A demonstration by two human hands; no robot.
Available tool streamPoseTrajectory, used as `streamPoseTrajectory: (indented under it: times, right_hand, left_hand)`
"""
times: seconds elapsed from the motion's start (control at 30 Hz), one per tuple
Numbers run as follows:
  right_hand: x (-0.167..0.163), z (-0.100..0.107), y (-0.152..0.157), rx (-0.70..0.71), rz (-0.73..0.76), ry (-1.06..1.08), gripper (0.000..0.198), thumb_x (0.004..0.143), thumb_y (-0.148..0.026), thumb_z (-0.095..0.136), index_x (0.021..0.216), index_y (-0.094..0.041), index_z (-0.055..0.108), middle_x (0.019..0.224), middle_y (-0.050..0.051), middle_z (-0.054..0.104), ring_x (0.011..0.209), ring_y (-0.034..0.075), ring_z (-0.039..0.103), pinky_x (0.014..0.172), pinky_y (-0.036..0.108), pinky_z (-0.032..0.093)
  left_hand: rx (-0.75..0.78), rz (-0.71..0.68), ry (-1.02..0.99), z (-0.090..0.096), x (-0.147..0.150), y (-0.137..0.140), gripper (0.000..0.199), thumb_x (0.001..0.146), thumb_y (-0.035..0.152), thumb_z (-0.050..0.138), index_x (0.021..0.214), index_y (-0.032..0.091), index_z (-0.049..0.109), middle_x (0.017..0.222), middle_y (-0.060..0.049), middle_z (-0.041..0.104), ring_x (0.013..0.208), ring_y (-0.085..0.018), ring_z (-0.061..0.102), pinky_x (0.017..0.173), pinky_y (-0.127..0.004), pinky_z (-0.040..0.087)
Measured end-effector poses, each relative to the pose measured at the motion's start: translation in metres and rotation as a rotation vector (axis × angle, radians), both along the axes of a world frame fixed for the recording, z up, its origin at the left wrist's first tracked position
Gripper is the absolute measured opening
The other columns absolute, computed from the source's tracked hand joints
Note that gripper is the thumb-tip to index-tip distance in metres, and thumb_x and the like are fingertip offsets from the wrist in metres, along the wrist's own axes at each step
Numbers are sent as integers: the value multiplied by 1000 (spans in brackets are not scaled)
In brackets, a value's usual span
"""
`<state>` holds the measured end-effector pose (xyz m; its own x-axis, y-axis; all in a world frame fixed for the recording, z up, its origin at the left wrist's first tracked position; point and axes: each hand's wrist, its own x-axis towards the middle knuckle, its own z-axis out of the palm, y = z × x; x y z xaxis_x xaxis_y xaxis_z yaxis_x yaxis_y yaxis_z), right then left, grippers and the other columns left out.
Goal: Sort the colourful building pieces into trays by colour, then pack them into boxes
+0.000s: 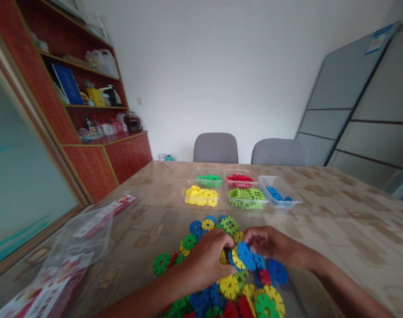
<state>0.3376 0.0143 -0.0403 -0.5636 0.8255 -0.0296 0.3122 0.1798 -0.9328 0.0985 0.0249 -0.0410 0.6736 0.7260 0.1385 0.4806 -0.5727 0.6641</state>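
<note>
A mixed heap of notched plastic discs and blocks, among them a yellow disc (229,287) and a green disc (267,305), covers the near part of the table. My left hand (208,254) rests over the heap's left side, thumb and index finger apart, with nothing visible gripped. On the other side, my right hand (269,244) has its fingers curled at a blue notched disc (246,256), which tilts towards me and seems to be held by its upper edge. Another blue disc and a yellow one overlap just beside it. The fingertips of my right hand are partly hidden.
Behind the heap stand clear tubs of sorted pieces: yellow (201,196), green (209,180), red (240,179), light green (246,197) and blue (280,194). Clear plastic packaging (78,234) with printed cards lies at left. Two grey chairs (216,148) stand beyond the table.
</note>
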Motion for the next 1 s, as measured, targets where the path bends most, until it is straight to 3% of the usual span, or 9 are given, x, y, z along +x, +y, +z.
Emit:
streamPoseTrajectory:
  times: [0.27,0.5,0.63,0.73,0.83,1.0]
  right_hand:
    - [-3,11,-5,-68,30,-41,40,75,-50,70,93,-15,65,72,-2,54,63,11,47,58,23,37]
    - [3,6,-3,-106,21,-39,36,73,-46,73,94,-17,66,71,-3,57,61,10,48,58,21,38]
    - [2,1,1,-102,-30,35,35,76,-48,70,85,-16,62,65,-5,51,56,8,42,52,20,33]
    - [0,0,1,-88,-78,66,38,79,-52,66,90,-16,60,67,-4,49,55,8,40,50,20,34]
    - [-3,5,-2,-112,-34,4,40,84,-56,57,93,-17,62,70,-3,50,54,8,43,51,21,37]
    - [-7,6,-3,-92,-43,45,37,75,-48,71,85,-14,64,65,-4,53,55,8,44,53,20,35]
  left_hand:
    - [-69,72,-13,-1,5,-3,29,62,8,62,88,19,55,86,0,58,80,-17,53,71,-25,39]
    - [22,37,-102,-4,2,3,14,70,7,54,77,19,54,85,-2,59,84,-17,54,75,-25,39]
    - [-21,65,-64,6,-5,15,7,75,12,53,77,18,56,76,1,59,73,-15,54,65,-22,38]
    - [-62,75,-108,17,-12,26,5,77,15,52,76,17,56,69,2,57,67,-14,54,61,-21,38]
    - [-78,89,-145,26,-16,31,4,77,17,52,76,16,56,70,1,58,68,-14,54,62,-22,39]
    - [-142,44,-147,30,-12,21,4,76,16,53,74,16,57,69,1,58,67,-14,53,61,-22,38]
